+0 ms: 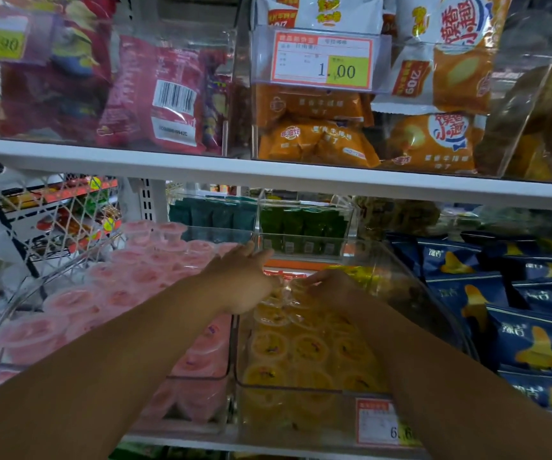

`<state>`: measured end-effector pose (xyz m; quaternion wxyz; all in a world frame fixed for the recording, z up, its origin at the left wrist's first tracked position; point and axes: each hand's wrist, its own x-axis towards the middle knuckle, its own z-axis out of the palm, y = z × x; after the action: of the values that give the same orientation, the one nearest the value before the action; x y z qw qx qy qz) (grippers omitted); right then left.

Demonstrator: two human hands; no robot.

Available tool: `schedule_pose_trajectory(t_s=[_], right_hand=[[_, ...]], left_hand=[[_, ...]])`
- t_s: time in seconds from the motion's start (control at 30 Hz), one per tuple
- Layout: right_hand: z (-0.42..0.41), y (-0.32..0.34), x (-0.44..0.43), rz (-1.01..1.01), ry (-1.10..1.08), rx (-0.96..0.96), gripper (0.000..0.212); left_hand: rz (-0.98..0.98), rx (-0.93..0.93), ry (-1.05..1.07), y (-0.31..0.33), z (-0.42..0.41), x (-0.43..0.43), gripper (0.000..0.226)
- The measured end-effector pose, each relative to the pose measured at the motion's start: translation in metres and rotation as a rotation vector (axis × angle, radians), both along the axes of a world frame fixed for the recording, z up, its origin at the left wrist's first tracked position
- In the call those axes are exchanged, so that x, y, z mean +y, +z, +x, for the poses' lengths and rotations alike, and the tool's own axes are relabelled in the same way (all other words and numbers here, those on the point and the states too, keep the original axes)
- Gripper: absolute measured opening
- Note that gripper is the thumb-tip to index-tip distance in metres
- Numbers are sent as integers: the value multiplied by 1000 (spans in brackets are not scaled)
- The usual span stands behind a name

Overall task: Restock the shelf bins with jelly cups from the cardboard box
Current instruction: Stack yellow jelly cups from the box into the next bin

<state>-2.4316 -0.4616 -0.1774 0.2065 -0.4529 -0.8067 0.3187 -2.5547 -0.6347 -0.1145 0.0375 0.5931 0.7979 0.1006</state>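
Currently both hands are deep in the lower shelf, at the back of the clear bin (301, 389) that holds the orange jelly cups (287, 346). Left hand (244, 283): fingers straight, pointing rearward, sitting where this bin meets the neighbouring pink jelly cups (128, 277); it holds nothing that I can see. Right hand (332, 288): palm down on the rearmost orange cups, fingertips lost in glare off the lids, so I cannot tell whether it grips one or only presses. No cardboard box in view. Handling, as a judgement: the cups look small, light and thin-walled, with film lids. The walls would dent under a hard squeeze, and the film is slick and could puncture. Best taken round the sides or by the rim, lids up. The layers look loosely stacked, so a nudge may shift a row. Blue snack bags (533, 333) sit just right of the bin.
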Motion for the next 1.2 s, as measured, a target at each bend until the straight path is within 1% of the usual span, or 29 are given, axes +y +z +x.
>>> schedule_pose_trajectory(t_s=[0.13,0.3,0.37,0.4,0.43,0.5,0.57,0.6,0.67,0.73,0.8,0.83,0.97,1.03,1.07,1.1,1.13,1.2], right_hand=[[-2,0,0,40,63,-79,28],[1,3,-5,42,81,-100,30],[5,9,-9,95,52,-51,26],[7,14,-12,122,27,2,18],[8,20,-16,146,20,39,6],[13,33,-22,185,48,43,13],[21,48,-38,197,76,13,11],[26,56,-50,218,98,15,16],[40,65,-81,277,120,107,22],[59,59,-120,345,132,286,23],[79,39,-155,389,113,440,22],[88,27,-169,442,101,477,21],[116,-33,-217,766,97,559,22],[132,-71,-243,868,78,555,21],[138,-95,-258,875,87,551,20],[143,-120,-275,836,119,543,19],[149,-149,-290,748,158,524,19],[157,-211,-320,477,223,417,15]], left_hand=[[-13,-34,13,1,1,-1,66],[11,-25,10,-1,-2,0,67],[28,-16,2,-1,-3,1,69],[48,-13,-5,0,-2,1,69],[71,-7,-7,2,-1,0,70],[109,-14,5,6,1,-2,72],[166,-63,2,11,7,-7,74],[211,-93,-14,16,12,-11,74],[316,-119,-83,21,30,-29,68],[440,-94,-177,19,51,-58,58],[529,-90,-285,4,69,-91,55],[553,-104,-326,-8,76,-105,53],[731,-204,-421,-78,102,-158,40],[781,-249,-426,-121,111,-188,28],[779,-269,-407,-145,112,-204,25],[754,-300,-382,-171,110,-219,24],[703,-339,-357,-198,109,-234,23],[526,-407,-303,-254,102,-260,23]])
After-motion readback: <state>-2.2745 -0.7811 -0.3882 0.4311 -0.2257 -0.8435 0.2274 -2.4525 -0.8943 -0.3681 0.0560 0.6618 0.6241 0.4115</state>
